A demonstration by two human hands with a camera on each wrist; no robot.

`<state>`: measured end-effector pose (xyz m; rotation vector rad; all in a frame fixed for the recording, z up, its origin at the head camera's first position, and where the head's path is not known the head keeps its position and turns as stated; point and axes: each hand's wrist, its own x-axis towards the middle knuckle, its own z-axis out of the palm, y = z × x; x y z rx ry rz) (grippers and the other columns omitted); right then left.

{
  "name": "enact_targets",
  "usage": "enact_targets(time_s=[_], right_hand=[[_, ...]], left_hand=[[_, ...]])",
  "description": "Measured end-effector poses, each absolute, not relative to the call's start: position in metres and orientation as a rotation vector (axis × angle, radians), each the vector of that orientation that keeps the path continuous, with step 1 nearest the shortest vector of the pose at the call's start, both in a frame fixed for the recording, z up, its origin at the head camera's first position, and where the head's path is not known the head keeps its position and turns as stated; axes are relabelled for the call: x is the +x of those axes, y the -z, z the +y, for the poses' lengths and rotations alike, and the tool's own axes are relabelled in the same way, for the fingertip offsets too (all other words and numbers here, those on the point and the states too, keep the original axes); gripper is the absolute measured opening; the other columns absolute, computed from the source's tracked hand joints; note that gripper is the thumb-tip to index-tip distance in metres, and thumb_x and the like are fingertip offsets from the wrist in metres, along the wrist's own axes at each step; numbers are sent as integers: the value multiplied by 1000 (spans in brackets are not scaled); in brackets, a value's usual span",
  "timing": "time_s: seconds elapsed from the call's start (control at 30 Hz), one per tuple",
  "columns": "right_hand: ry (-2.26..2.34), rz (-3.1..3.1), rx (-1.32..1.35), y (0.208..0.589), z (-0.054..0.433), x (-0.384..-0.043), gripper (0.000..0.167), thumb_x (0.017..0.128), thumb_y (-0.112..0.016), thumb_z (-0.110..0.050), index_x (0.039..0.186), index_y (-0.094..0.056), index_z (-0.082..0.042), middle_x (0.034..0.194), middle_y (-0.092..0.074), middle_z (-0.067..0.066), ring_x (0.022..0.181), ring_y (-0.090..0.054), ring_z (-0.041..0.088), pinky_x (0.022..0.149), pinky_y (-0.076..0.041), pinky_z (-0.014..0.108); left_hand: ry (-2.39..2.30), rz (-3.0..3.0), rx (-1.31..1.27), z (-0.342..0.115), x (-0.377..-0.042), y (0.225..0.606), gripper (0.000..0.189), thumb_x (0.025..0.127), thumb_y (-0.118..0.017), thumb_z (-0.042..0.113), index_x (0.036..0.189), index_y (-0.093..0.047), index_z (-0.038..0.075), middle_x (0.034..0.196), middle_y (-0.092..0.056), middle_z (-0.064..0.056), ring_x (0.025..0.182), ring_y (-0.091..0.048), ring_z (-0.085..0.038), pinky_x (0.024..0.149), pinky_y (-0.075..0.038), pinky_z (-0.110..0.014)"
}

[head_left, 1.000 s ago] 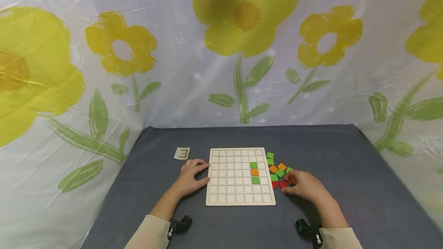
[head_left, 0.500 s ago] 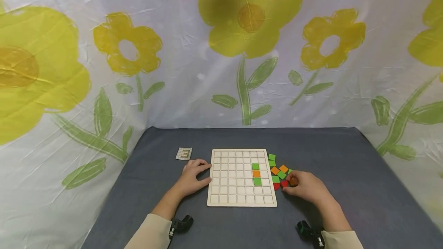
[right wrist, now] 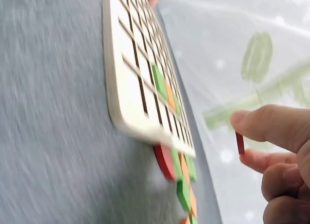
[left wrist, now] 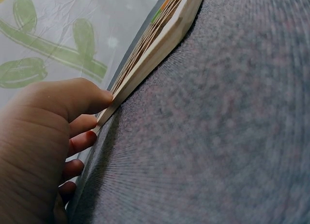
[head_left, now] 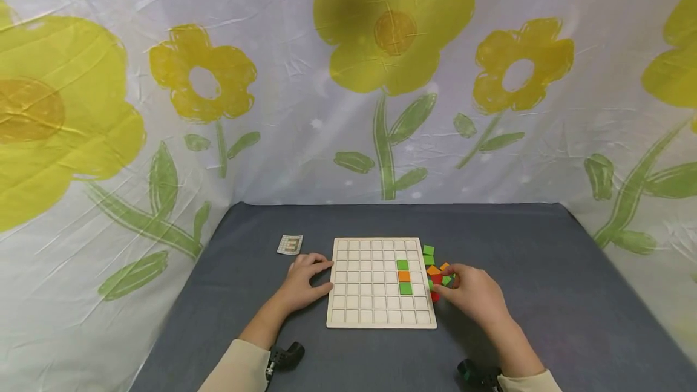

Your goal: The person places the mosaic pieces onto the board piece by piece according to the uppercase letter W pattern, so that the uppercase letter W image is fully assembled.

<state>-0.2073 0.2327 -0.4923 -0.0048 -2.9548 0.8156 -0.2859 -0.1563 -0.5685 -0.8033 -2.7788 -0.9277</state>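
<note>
A pale wooden grid board (head_left: 362,302) lies on the dark cloth, with a green tile (head_left: 402,265), an orange tile (head_left: 403,276) and another green tile (head_left: 405,288) in one column of its squares. My left hand (head_left: 301,284) rests at the board's left edge; thumb and fingers touch the rim in the left wrist view. Between thumb and fingertip, my right hand (head_left: 478,294) pinches a small red square tile (right wrist: 240,142), raised beside the board's right edge. Under and around this hand lie loose tiles, partly hidden: green (head_left: 429,260), orange (head_left: 433,270) and a red one (head_left: 435,297).
A small card (head_left: 290,245) with a printed grid pattern lies behind my left hand, left of the board. Dark cloth (head_left: 506,235) covers the table. A flower-printed curtain (head_left: 283,156) hangs along the back and sides.
My right hand has picked up the red tile from the loose pile and moved it a little left and up, towards the board. The left hand stays at the board's edge.
</note>
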Motion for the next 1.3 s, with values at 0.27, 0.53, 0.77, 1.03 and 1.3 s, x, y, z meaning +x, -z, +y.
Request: enact_targets(time_s=[0.27, 0.53, 0.77, 1.03, 1.3], right_hand=[[-826, -2933, 92, 494, 205, -200, 30, 80, -88, -32, 100, -78, -12, 57, -49, -6, 52, -45, 11, 48, -34, 30], [-853, -2975, 102, 501, 188, -194, 27, 79, -89, -34, 94, -76, -16, 58, -49, -7, 51, -44, 11, 46, -31, 30], [-808, -3052, 135, 507, 181, -193, 24, 76, -89, -33, 90, -77, -18, 61, -54, -8, 57, -47, 12, 49, -34, 32], [-758, -3078, 173, 515, 179, -194, 25, 76, -89, -37, 88, -76, -19, 59, -53, -9, 60, -48, 12, 52, -38, 34], [-756, -3043, 224, 512, 181, -194, 23, 77, -88, -33, 90, -74, -20, 56, -44, -8, 54, -41, 10, 49, -29, 30]], left_hand=[[929, -2776, -805, -157, -285, 568, 47, 94, -75, 29, 137, -68, 12, 130, -58, -5, 125, -45, -31, 102, -33, -55], [923, -2768, -811, -157, -287, 570, 47, 94, -75, 30, 137, -68, 12, 130, -59, -5, 125, -45, -31, 102, -33, -56], [926, -2768, -809, -157, -286, 569, 47, 93, -75, 29, 136, -69, 12, 130, -59, -5, 125, -45, -31, 102, -33, -56], [933, -2767, -811, -156, -286, 568, 47, 93, -76, 28, 136, -68, 11, 130, -59, -6, 125, -44, -32, 102, -33, -56], [932, -2768, -807, -156, -285, 568, 47, 93, -76, 27, 136, -69, 11, 130, -59, -7, 126, -44, -33, 102, -33, -56]])
